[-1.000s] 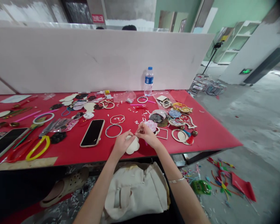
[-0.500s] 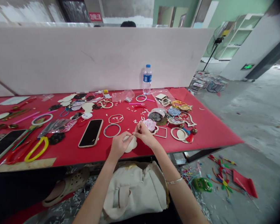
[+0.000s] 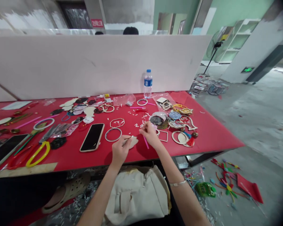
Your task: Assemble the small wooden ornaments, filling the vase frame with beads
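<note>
My left hand (image 3: 119, 149) pinches a flat cream flower-shaped wooden piece (image 3: 132, 142) just above the red table (image 3: 209, 135). My right hand (image 3: 149, 133) is closed in a pinch a little to the right, its fingertips pressed together on something too small to make out. A pink stick (image 3: 146, 142) lies on the table under my right wrist. A pink patterned disc (image 3: 155, 126) lies just behind my right hand, partly hidden by it. A round ring (image 3: 113, 134) lies to the left of my left hand.
A phone (image 3: 92, 137) lies left of the ring, another phone (image 3: 4, 150) at the far left. Wooden frames, a tassel (image 3: 191, 141) and cut-outs crowd the right. A water bottle (image 3: 147, 83) stands by the white partition (image 3: 85, 62). A cream bag (image 3: 136, 194) rests on my lap.
My right hand has pulled away to the right of the flower piece. My left hand has tilted the piece and shifted slightly left. The pink stick now shows on the table.
</note>
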Available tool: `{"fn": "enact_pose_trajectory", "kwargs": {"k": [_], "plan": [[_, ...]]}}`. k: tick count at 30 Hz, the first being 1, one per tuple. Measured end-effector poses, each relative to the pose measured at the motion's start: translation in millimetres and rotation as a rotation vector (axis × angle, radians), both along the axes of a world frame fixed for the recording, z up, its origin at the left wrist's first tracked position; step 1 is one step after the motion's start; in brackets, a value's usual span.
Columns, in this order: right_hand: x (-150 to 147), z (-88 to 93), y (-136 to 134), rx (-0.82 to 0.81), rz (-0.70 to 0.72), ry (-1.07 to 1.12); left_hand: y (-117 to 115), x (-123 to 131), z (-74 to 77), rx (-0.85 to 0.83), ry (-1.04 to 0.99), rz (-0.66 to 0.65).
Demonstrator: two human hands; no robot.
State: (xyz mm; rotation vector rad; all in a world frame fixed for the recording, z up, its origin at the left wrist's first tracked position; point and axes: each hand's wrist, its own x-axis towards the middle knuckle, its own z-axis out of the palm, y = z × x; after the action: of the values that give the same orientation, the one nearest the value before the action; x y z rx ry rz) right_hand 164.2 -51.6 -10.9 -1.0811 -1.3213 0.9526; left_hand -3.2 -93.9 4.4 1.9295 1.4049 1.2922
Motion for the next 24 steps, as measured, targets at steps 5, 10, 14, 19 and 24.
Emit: {"fn": "enact_pose_trajectory", "kwargs": {"k": [5, 10, 14, 19, 24], "plan": [[6.8, 8.6, -6.3, 0.119, 0.074, -0.094, 16.0, -1.9, -8.0, -0.157, -0.107, -0.023], [-9.1, 6.5, -14.4, 0.187, 0.066, -0.228, 23.5, -3.8, -11.7, -0.262, -0.21, -0.131], [-16.6, 4.1, -19.8, 0.184, -0.044, -0.192, 25.2, -5.3, -13.1, -0.378, -0.414, -0.189], [-19.3, 3.8, -21.5, 0.166, -0.036, -0.188, 25.6, -7.4, -15.6, -0.371, -0.427, -0.191], [-19.6, 1.7, -20.0, 0.134, -0.022, -0.165, 23.6, -7.0, -13.5, -0.355, -0.353, -0.188]]}}
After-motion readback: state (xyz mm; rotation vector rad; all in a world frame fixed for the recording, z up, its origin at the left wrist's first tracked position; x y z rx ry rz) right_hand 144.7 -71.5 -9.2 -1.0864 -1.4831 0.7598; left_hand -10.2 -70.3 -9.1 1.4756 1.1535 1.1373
